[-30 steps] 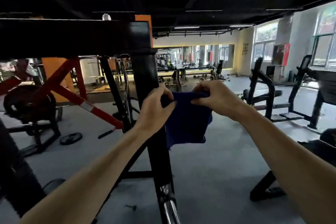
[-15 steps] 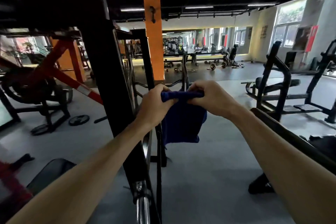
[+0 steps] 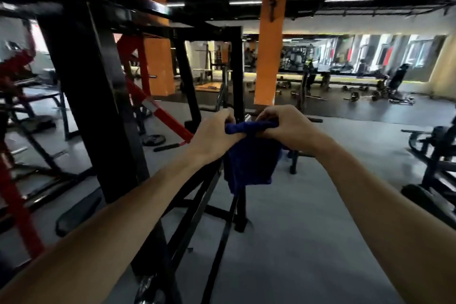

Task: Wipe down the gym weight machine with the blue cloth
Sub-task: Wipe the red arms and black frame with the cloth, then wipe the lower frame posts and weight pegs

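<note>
Far left: red machine frame (image 3: 17,207), blurred, beside a thick black upright (image 3: 98,116) of the gym weight machine. Just right of that upright, a loose weight plate (image 3: 153,140) flat on the grey floor (image 3: 308,242). Further back, two orange pillars (image 3: 270,42).

Centre: left hand (image 3: 213,139) raised in front of a thinner black post (image 3: 238,74), grip curled round the left end of the blue cloth (image 3: 251,163), fingers tucked over its bunched top edge. Cloth held up in the air between both hands, top edge rolled tight, rest hanging down loose in front of the slanted black bars; contact with the machine not clear.

Just right: right hand (image 3: 287,128), grip pinching the cloth's right end, thumb below, fingers folded over the top.

Far right: black exercise machine (image 3: 436,155) on the floor, well apart.
</note>
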